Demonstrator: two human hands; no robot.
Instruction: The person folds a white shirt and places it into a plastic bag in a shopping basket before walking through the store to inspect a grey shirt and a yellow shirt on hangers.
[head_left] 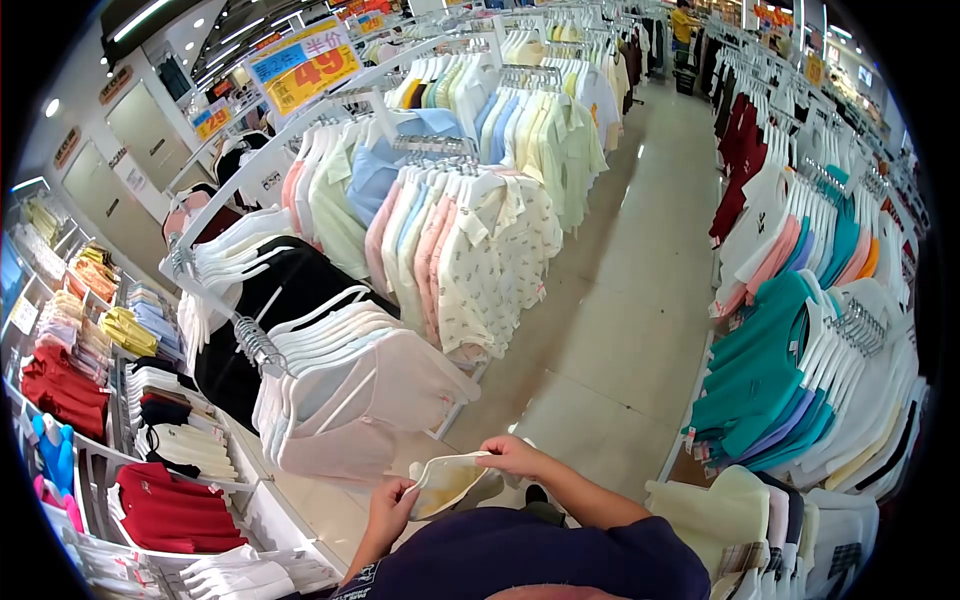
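Low in the head view, a small cream garment (449, 480) with a white edge hangs between my two hands, its opening stretched wide. My left hand (392, 508) pinches the edge on the left side. At the right end of the same edge, my right hand (513, 457) has its fingers closed on it. The lower part of the garment is partly hidden by my dark shirt. Just beyond my hands hang pale pink tops (375, 390) on white hangers.
Racks of clothes line both sides of a tiled aisle (610, 290). Green shirts (750, 365) hang at the right. Shelves with folded red garments (175, 508) stand at the left. A person in yellow (683, 27) is far down the aisle.
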